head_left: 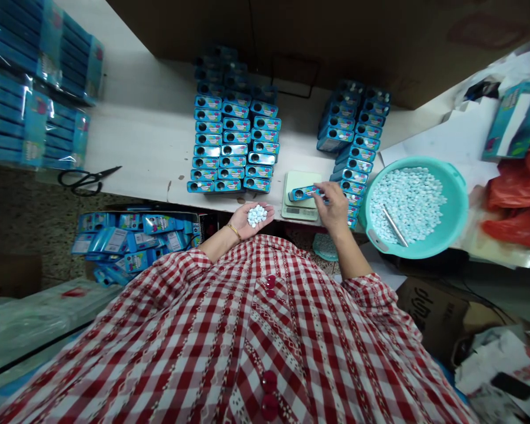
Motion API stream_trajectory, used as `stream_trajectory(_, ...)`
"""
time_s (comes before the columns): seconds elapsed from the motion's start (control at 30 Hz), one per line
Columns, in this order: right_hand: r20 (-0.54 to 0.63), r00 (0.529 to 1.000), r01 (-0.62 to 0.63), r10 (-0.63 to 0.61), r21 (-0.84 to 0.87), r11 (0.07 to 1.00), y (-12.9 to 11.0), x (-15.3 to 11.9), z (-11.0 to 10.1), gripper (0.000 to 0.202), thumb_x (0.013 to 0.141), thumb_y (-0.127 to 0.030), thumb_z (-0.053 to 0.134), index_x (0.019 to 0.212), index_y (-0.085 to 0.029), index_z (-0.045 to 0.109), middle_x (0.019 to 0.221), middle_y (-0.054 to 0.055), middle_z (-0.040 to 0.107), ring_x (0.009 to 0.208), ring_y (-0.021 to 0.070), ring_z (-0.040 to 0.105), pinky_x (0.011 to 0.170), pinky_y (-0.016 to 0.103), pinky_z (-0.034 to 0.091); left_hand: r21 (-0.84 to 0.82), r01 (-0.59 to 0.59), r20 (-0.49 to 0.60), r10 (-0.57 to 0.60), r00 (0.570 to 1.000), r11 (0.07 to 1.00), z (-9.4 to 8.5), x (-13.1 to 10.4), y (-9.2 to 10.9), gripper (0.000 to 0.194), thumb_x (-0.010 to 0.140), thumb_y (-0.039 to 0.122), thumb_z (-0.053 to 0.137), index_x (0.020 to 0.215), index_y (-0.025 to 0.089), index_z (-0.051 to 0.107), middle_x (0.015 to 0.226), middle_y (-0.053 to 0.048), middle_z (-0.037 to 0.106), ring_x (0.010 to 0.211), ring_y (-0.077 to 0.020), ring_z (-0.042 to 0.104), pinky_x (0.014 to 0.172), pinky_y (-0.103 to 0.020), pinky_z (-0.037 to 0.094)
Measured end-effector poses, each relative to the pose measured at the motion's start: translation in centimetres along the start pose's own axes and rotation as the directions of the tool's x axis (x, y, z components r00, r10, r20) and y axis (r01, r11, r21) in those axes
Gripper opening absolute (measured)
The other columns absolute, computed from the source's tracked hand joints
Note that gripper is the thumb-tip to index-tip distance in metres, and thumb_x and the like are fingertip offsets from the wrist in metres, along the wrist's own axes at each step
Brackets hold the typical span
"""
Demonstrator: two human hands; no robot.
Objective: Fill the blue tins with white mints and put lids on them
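My left hand (245,221) lies palm up near the table's front edge, a bangle on its wrist, cupping a small heap of pale blue candies (257,215). Over the small white-green scale (301,211), my right hand (333,206) pinches the right end of a blue tin (304,193). Whether that tin rests on the scale I cannot tell. Left of the scale stand rows of blue tins (234,161); more tins (360,154) stand in rows to its right. A turquoise basin (457,207) at the right holds many pale candies and a metal tube (395,225).
Black-handled scissors (80,182) lie at the table's left edge, below wrapped packs of blue boxes (35,88). A carton of blue tins (132,238) stands low at the left. Large brown cardboard (327,41) borders the table's back. Red plastic bags (519,194) lie far right.
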State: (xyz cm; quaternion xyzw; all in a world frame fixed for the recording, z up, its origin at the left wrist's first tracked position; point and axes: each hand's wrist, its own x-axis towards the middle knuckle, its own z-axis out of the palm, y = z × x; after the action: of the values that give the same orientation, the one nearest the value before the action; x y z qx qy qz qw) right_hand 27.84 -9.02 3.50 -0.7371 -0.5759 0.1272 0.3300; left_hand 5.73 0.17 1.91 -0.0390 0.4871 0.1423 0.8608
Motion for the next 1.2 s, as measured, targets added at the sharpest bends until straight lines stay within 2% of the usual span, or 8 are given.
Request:
stream_trajectory(0.13, 0.132, 0.986, 0.100, -0.100, 0.003, 0.995, -1.9, -0.7, 1.1, 0.028, 0.093, -0.030, 0.040, 0.109, -0.021, 0.061, 0.102, 0.009, 0.064, 0.100, 0.0216, 0.057, 0.092, 0.039, 0.046, 0.014, 0.002, -0.006, -0.002, 1.000, 1.000, 0.1, 0.1, -0.2, 0.022, 0.084, 0.016, 0.044, 0.089, 0.009, 0.064, 0.080, -0.013, 0.070, 0.077, -0.0213, 0.069, 0.077, -0.037, 0.054)
stream_trajectory(0.3, 0.044, 0.999, -0.003, 0.006, -0.051, 0.999, 1.4, 0.3, -0.4, 0.032, 0.088, -0.035, 0.049, 0.113, -0.018, 0.058, 0.107, 0.013, 0.061, 0.101, 0.0257, 0.054, 0.088, 0.042, 0.046, 0.019, -0.003, -0.016, 0.003, 1.000, 1.000, 0.2, -0.1, 0.1, 0.022, 0.085, 0.016, 0.043, 0.087, 0.009, 0.064, 0.079, -0.012, 0.070, 0.075, -0.0206, 0.069, 0.074, -0.035, 0.054)
stream_trajectory(0.37, 0.068, 0.997, 0.031, -0.029, -0.030, 0.999, 1.1, 0.4, -0.7, 0.030, 0.088, -0.034, 0.050, 0.112, -0.018, 0.058, 0.105, 0.012, 0.061, 0.100, 0.0250, 0.054, 0.088, 0.042, 0.046, 0.018, -0.002, -0.011, 0.002, 1.000, 1.000, 0.3, 0.0, 0.1, 0.022, 0.085, 0.016, 0.042, 0.084, 0.009, 0.063, 0.080, -0.012, 0.070, 0.075, -0.0212, 0.069, 0.073, -0.036, 0.054)
stream_trajectory(0.43, 0.159, 0.981, 0.110, -0.108, -0.005, 0.994, -1.2, -0.1, 0.1, 0.027, 0.090, -0.030, 0.047, 0.111, -0.019, 0.058, 0.105, 0.011, 0.061, 0.102, 0.0238, 0.054, 0.091, 0.041, 0.045, 0.017, 0.009, 0.001, -0.009, 1.000, 1.000, 0.4, 0.2, 0.0, 0.023, 0.085, 0.016, 0.042, 0.082, 0.009, 0.063, 0.079, -0.013, 0.070, 0.075, -0.0212, 0.069, 0.072, -0.035, 0.054)
stream_trajectory(0.5, 0.327, 0.925, 0.204, -0.192, -0.002, 0.979, -4.5, -1.1, 1.9, 0.028, 0.090, -0.025, 0.044, 0.113, -0.018, 0.057, 0.110, 0.012, 0.060, 0.104, 0.0239, 0.052, 0.090, 0.039, 0.045, 0.011, 0.026, 0.004, -0.026, 1.000, 1.000, 0.5, 0.5, -0.2, 0.023, 0.085, 0.015, 0.042, 0.080, 0.009, 0.063, 0.074, -0.011, 0.069, 0.068, -0.0185, 0.068, 0.068, -0.031, 0.054)
stream_trajectory(0.67, 0.587, 0.798, 0.298, -0.133, -0.194, 0.935, -9.2, -2.7, 6.2, 0.030, 0.088, -0.010, 0.040, 0.113, -0.010, 0.055, 0.112, 0.018, 0.058, 0.096, 0.0249, 0.052, 0.077, 0.037, 0.049, 0.010, 0.096, -0.038, -0.095, 0.995, 0.995, -0.1, 1.2, -0.6, 0.020, 0.083, 0.013, 0.046, 0.084, 0.010, 0.066, 0.062, -0.004, 0.065, 0.055, -0.0128, 0.062, 0.060, -0.024, 0.051)
stream_trajectory(0.9, 0.614, 0.768, 0.337, -0.182, -0.146, 0.930, -9.0, -2.8, 6.8, 0.023, 0.090, -0.009, 0.038, 0.104, -0.012, 0.056, 0.106, 0.015, 0.059, 0.098, 0.0214, 0.053, 0.080, 0.034, 0.049, 0.056, 0.142, -0.059, -0.138, 0.989, 0.988, -1.4, 1.1, -0.1, 0.022, 0.084, 0.014, 0.045, 0.088, 0.008, 0.066, 0.059, -0.003, 0.063, 0.050, -0.0115, 0.059, 0.058, -0.023, 0.050)
stream_trajectory(1.2, 0.600, 0.785, 0.293, -0.155, -0.139, 0.946, -9.2, -3.2, 6.2, 0.020, 0.091, -0.012, 0.040, 0.101, -0.013, 0.058, 0.101, 0.013, 0.061, 0.093, 0.0193, 0.056, 0.074, 0.030, 0.048, 0.157, 0.178, -0.068, -0.169, 0.983, 0.971, -0.4, 0.5, 0.2, 0.029, 0.086, 0.015, 0.038, 0.094, 0.006, 0.065, 0.052, -0.002, 0.059, 0.045, -0.0129, 0.056, 0.063, -0.028, 0.053)
